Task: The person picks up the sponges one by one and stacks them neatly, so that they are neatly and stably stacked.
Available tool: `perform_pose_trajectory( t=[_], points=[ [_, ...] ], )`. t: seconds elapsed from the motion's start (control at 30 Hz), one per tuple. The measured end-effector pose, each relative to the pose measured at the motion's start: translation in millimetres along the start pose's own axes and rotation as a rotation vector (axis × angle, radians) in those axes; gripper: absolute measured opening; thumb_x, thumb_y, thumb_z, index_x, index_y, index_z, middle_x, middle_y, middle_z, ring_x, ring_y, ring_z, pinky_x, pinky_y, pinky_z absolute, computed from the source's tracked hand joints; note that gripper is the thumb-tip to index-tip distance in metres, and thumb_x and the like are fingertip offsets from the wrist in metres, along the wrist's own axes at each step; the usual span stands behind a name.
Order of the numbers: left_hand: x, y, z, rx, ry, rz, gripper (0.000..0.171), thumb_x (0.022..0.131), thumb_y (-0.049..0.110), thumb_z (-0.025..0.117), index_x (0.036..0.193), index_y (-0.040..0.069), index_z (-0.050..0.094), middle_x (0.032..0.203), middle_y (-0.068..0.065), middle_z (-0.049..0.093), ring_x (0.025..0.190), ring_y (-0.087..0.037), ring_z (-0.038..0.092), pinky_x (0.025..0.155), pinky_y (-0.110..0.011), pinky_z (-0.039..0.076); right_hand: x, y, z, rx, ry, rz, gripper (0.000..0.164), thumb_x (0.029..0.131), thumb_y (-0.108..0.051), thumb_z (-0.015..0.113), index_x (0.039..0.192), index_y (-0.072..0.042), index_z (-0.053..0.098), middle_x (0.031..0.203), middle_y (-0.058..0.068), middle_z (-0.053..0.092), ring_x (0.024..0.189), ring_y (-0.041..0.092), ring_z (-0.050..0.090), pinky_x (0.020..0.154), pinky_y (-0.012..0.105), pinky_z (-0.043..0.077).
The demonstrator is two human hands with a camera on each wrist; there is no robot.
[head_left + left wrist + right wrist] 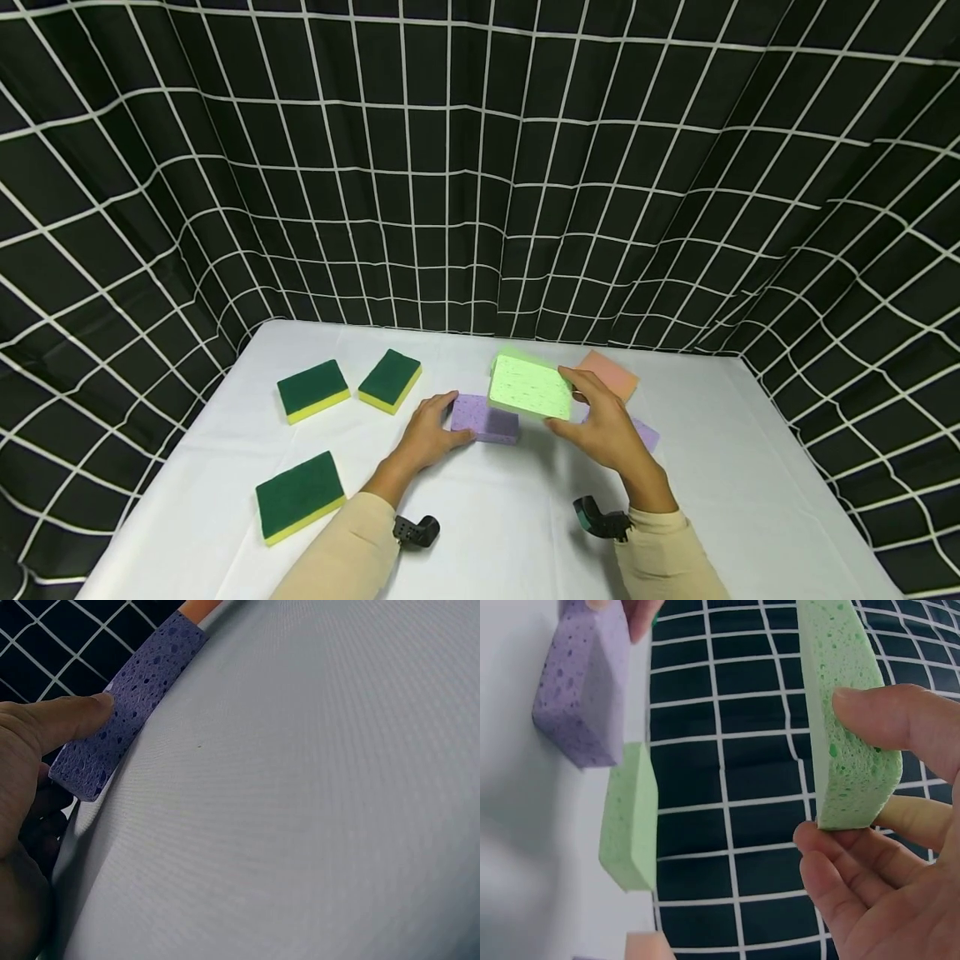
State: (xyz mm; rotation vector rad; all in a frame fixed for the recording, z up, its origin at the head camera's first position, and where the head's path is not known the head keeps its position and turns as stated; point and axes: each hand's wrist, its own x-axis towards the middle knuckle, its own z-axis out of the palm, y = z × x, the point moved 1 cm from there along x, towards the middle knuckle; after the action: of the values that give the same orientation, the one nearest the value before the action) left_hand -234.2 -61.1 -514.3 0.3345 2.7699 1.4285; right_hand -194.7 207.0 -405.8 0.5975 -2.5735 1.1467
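Observation:
My right hand holds a light green sponge up over the table, pinched at its right end. In the right wrist view the thumb lies on one face of that green sponge, with fingers under its lower end. A purple sponge lies on the white cloth, gripped at its left end by my left hand. The left wrist view shows the thumb on the pitted side of this purple sponge, while the other fingers are mostly hidden behind it.
Behind the held sponge lies another green sponge. An orange sponge and a second purple sponge sit by the right hand, partly covered. Three green-and-yellow scrub sponges lie at left. A black gridded curtain surrounds the table.

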Motion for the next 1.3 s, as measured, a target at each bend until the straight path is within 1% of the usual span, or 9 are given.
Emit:
perform_pose_trajectory(
  t=[0.2, 0.3, 0.47, 0.7, 0.87, 0.97, 1.1, 1.3],
  points=[
    [-0.9, 1.2, -0.4, 0.004, -0.002, -0.002, 0.077, 0.077, 0.028, 0.083, 0.14, 0.003, 0.048, 0.139, -0.016, 0.048, 0.131, -0.036, 0.038, 0.107, -0.049, 0.03, 7, 1, 15, 0.042, -0.035, 0.006, 0.072, 0.07, -0.001, 0.084, 0.134, 0.004, 0.051, 0.123, 0.014, 0.056, 0.108, 0.028, 0.055, 0.091, 0.048, 0.047],
    [-0.8, 0.7, -0.1, 0.005, 0.0, 0.004, 0.078, 0.076, 0.029, 0.083, 0.14, 0.003, 0.047, 0.139, -0.015, 0.048, 0.131, -0.035, 0.038, 0.107, -0.049, 0.029, 10, 4, 22, 0.043, -0.052, 0.006, 0.072, 0.07, -0.001, 0.084, 0.134, 0.004, 0.051, 0.125, 0.016, 0.056, 0.109, 0.029, 0.055, 0.091, 0.049, 0.048],
    [-0.3, -0.5, 0.7, 0.007, 0.007, 0.018, 0.079, 0.075, 0.031, 0.084, 0.14, 0.002, 0.048, 0.138, -0.015, 0.05, 0.13, -0.035, 0.039, 0.107, -0.049, 0.03, 13, 9, 34, 0.034, -0.075, 0.024, 0.074, 0.07, -0.003, 0.084, 0.136, 0.002, 0.051, 0.127, 0.015, 0.055, 0.11, 0.03, 0.055, 0.091, 0.048, 0.048],
    [0.1, -1.8, 1.0, 0.0, 0.011, 0.01, 0.081, 0.074, 0.029, 0.084, 0.14, 0.001, 0.047, 0.137, -0.015, 0.05, 0.13, -0.035, 0.039, 0.107, -0.049, 0.03, 17, 13, 50, 0.062, -0.099, 0.045, 0.074, 0.07, -0.003, 0.084, 0.136, 0.002, 0.051, 0.128, 0.014, 0.054, 0.113, 0.029, 0.054, 0.092, 0.046, 0.047],
    [-0.7, -2.8, 1.6, 0.003, 0.006, -0.003, 0.08, 0.075, 0.029, 0.084, 0.141, 0.002, 0.047, 0.139, -0.014, 0.049, 0.13, -0.035, 0.038, 0.107, -0.049, 0.03, 17, 17, 60, 0.042, -0.118, 0.075, 0.074, 0.07, -0.002, 0.084, 0.136, 0.002, 0.051, 0.13, 0.014, 0.054, 0.11, 0.032, 0.056, 0.091, 0.044, 0.049],
    [-0.8, -3.1, 1.5, 0.004, 0.003, -0.016, 0.079, 0.076, 0.029, 0.083, 0.141, 0.004, 0.047, 0.139, -0.013, 0.049, 0.131, -0.034, 0.038, 0.108, -0.048, 0.029, 17, 20, 66, 0.012, -0.135, 0.099, 0.075, 0.071, -0.005, 0.084, 0.137, 0.001, 0.051, 0.13, 0.011, 0.054, 0.107, 0.033, 0.057, 0.089, 0.044, 0.049],
    [-0.6, -3.1, 0.9, -0.01, 0.0, -0.025, 0.077, 0.076, 0.029, 0.083, 0.141, 0.006, 0.048, 0.139, -0.011, 0.048, 0.131, -0.035, 0.037, 0.108, -0.049, 0.029, 16, 23, 71, -0.027, -0.144, 0.11, 0.074, 0.071, -0.007, 0.084, 0.137, -0.001, 0.051, 0.129, 0.01, 0.054, 0.104, 0.032, 0.058, 0.088, 0.044, 0.048],
    [0.2, -2.5, -0.2, -0.024, -0.007, -0.033, 0.076, 0.076, 0.027, 0.083, 0.141, 0.006, 0.048, 0.139, -0.012, 0.048, 0.132, -0.035, 0.037, 0.108, -0.048, 0.028, 16, 27, 76, -0.045, -0.153, 0.129, 0.075, 0.072, -0.008, 0.084, 0.138, 0.0, 0.05, 0.129, 0.01, 0.054, 0.102, 0.029, 0.057, 0.086, 0.044, 0.048]
  ],
)
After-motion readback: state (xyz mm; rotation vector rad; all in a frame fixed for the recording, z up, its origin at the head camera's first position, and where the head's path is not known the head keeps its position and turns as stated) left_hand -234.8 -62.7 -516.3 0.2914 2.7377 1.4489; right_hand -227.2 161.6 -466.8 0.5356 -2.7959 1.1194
